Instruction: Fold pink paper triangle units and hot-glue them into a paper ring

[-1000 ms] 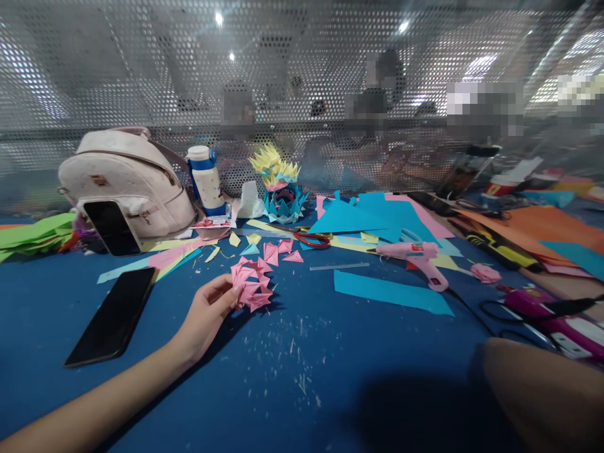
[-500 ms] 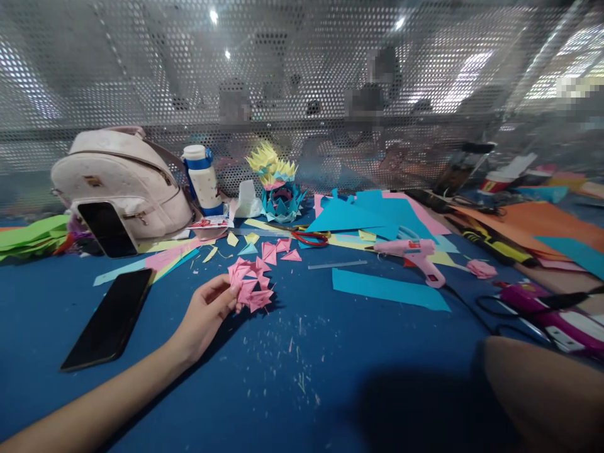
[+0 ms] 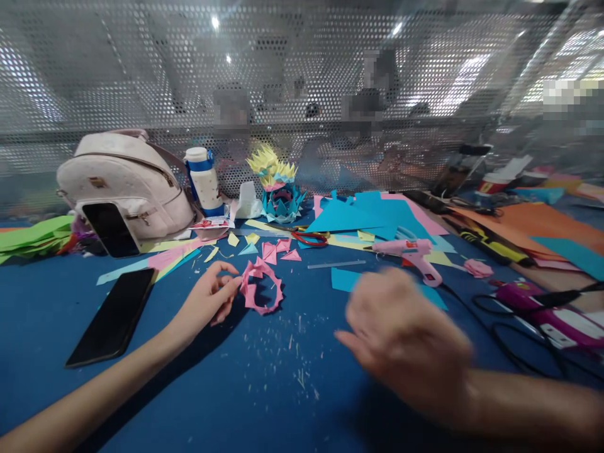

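Observation:
A ring of folded pink paper [image 3: 280, 294] with pointed edges is at the middle left of the blue table. My left hand [image 3: 210, 299] has its thumb and index finger closed on the ring's left side. My right hand [image 3: 401, 333] is over the table at the right, blurred by motion, its fingers smeared, so its hold cannot be made out. Small pink folded pieces [image 3: 269, 253] lie just behind the ring. Beyond my right hand is a pink glue gun [image 3: 415, 251], with a blue paper strip [image 3: 343, 279] partly hidden behind the hand.
A black phone [image 3: 113, 318] lies left of my forearm. Behind stand a backpack [image 3: 127, 176], a bottle [image 3: 204, 182] and a yellow and blue paper piece [image 3: 282, 200]. Red-handled scissors [image 3: 309, 238] and blue sheets [image 3: 349, 217] lie mid-table; a purple tool [image 3: 533, 305] and cables are right.
My right hand has come into the middle right from the lower right. The pink paper has turned, now showing as an open ring, and sits slightly further right with my left hand.

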`<state>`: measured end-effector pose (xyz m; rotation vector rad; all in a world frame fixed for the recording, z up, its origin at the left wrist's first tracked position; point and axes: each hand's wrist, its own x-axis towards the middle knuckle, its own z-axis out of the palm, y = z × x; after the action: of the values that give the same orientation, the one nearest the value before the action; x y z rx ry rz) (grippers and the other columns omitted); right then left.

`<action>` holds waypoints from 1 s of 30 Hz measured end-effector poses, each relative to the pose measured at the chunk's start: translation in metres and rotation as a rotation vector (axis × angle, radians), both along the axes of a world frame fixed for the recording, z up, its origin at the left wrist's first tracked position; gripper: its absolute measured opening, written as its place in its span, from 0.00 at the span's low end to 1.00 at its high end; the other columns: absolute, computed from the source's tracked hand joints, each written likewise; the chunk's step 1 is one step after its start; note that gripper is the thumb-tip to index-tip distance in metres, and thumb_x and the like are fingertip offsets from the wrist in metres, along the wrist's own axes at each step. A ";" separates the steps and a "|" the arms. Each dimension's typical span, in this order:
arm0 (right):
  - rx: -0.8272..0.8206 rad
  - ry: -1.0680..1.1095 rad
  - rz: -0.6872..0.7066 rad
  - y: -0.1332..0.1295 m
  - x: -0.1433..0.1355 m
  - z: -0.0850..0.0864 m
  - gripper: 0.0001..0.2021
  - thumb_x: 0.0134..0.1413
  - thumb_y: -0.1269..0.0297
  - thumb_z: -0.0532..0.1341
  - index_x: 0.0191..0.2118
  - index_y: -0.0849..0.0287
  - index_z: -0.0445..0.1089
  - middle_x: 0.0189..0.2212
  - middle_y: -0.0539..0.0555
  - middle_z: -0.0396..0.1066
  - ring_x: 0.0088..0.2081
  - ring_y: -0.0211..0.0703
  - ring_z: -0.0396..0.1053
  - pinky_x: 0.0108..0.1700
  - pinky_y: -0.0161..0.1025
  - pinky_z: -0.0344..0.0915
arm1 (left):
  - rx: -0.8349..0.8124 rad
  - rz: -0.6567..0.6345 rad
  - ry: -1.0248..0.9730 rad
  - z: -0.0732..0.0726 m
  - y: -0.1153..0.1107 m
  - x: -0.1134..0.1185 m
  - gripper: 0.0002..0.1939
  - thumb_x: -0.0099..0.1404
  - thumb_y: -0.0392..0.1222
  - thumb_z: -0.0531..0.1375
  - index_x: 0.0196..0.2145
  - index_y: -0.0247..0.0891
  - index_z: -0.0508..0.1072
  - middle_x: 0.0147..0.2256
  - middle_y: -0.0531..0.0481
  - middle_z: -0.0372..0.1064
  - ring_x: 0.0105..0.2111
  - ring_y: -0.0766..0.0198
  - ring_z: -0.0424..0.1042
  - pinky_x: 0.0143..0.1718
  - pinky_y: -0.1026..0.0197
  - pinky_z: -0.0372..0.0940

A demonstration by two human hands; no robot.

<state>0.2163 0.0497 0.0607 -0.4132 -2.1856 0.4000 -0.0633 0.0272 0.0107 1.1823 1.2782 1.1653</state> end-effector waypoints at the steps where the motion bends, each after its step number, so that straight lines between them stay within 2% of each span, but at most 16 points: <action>1: -0.099 0.025 0.013 0.001 -0.003 -0.003 0.07 0.66 0.59 0.60 0.43 0.56 0.68 0.41 0.54 0.69 0.37 0.38 0.70 0.35 0.35 0.71 | 0.024 0.023 0.003 0.001 -0.001 0.000 0.20 0.62 0.55 0.64 0.39 0.41 0.61 0.16 0.66 0.54 0.09 0.77 0.49 0.09 0.75 0.45; 2: -0.258 0.064 0.039 0.003 -0.006 -0.007 0.08 0.63 0.59 0.62 0.40 0.57 0.66 0.37 0.52 0.67 0.32 0.36 0.68 0.30 0.33 0.69 | 0.053 0.049 0.009 0.003 -0.003 0.002 0.19 0.63 0.54 0.63 0.39 0.41 0.61 0.15 0.67 0.51 0.10 0.77 0.48 0.10 0.76 0.45; 4: -0.684 0.157 0.110 0.005 -0.012 -0.015 0.14 0.54 0.59 0.69 0.34 0.57 0.63 0.31 0.47 0.62 0.29 0.33 0.64 0.27 0.30 0.66 | 0.120 0.091 0.034 0.008 -0.010 0.009 0.15 0.65 0.52 0.62 0.38 0.40 0.63 0.15 0.66 0.50 0.11 0.77 0.50 0.13 0.76 0.48; 6: -1.069 0.226 0.166 0.006 -0.017 -0.019 0.20 0.42 0.61 0.75 0.33 0.58 0.62 0.29 0.45 0.62 0.29 0.32 0.62 0.29 0.30 0.64 | 0.192 0.084 0.111 0.015 -0.021 0.022 0.11 0.66 0.48 0.61 0.36 0.37 0.67 0.17 0.62 0.58 0.14 0.76 0.58 0.16 0.75 0.53; 8: -1.244 0.238 0.182 0.005 -0.021 -0.020 0.22 0.37 0.64 0.77 0.32 0.58 0.63 0.28 0.45 0.64 0.30 0.32 0.62 0.30 0.30 0.63 | 0.133 -0.043 0.086 0.020 -0.033 0.038 0.10 0.66 0.46 0.61 0.33 0.35 0.71 0.20 0.56 0.66 0.17 0.72 0.66 0.17 0.73 0.59; 10: -1.313 0.231 0.207 0.003 -0.024 -0.017 0.23 0.35 0.66 0.78 0.32 0.58 0.63 0.27 0.45 0.65 0.30 0.32 0.63 0.31 0.29 0.62 | 0.047 -0.144 -0.018 0.023 -0.041 0.053 0.10 0.63 0.45 0.63 0.34 0.33 0.75 0.24 0.50 0.73 0.21 0.67 0.73 0.19 0.70 0.66; 14: -1.356 0.246 0.277 -0.002 -0.027 -0.011 0.23 0.36 0.68 0.77 0.32 0.58 0.63 0.26 0.45 0.68 0.32 0.34 0.66 0.32 0.29 0.63 | -0.032 -0.191 -0.178 0.025 -0.049 0.073 0.11 0.59 0.42 0.67 0.37 0.32 0.79 0.27 0.46 0.77 0.26 0.63 0.77 0.24 0.68 0.71; 19: -1.320 0.308 0.386 -0.007 -0.027 -0.014 0.20 0.44 0.72 0.74 0.34 0.58 0.61 0.28 0.45 0.68 0.33 0.31 0.66 0.35 0.28 0.65 | -0.059 -0.125 -0.244 0.033 -0.051 0.079 0.09 0.56 0.41 0.70 0.31 0.31 0.80 0.22 0.47 0.77 0.19 0.68 0.73 0.23 0.69 0.70; 24: -1.243 0.319 0.447 -0.013 -0.027 -0.016 0.16 0.48 0.74 0.70 0.34 0.58 0.61 0.31 0.46 0.64 0.35 0.31 0.67 0.35 0.27 0.69 | -0.054 -0.083 -0.263 0.037 -0.055 0.081 0.10 0.55 0.42 0.71 0.29 0.31 0.81 0.22 0.46 0.77 0.19 0.67 0.73 0.22 0.69 0.70; 27: -1.066 0.295 0.371 -0.015 -0.025 -0.015 0.13 0.50 0.74 0.69 0.34 0.58 0.63 0.36 0.48 0.61 0.37 0.33 0.68 0.36 0.30 0.71 | -0.050 -0.070 -0.261 0.037 -0.055 0.082 0.10 0.54 0.43 0.71 0.30 0.32 0.81 0.21 0.46 0.77 0.18 0.67 0.73 0.22 0.69 0.71; 30: -0.703 0.196 0.276 -0.016 -0.019 -0.018 0.07 0.56 0.76 0.62 0.34 0.57 0.66 0.38 0.51 0.61 0.39 0.36 0.69 0.38 0.34 0.72 | -0.020 -0.066 -0.230 0.035 -0.056 0.081 0.10 0.55 0.43 0.71 0.31 0.32 0.82 0.23 0.45 0.78 0.19 0.65 0.75 0.23 0.68 0.71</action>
<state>0.1969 0.0340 0.0429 -0.4204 -1.8614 1.3175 0.0177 -0.0284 0.0452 1.0348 1.0673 1.1998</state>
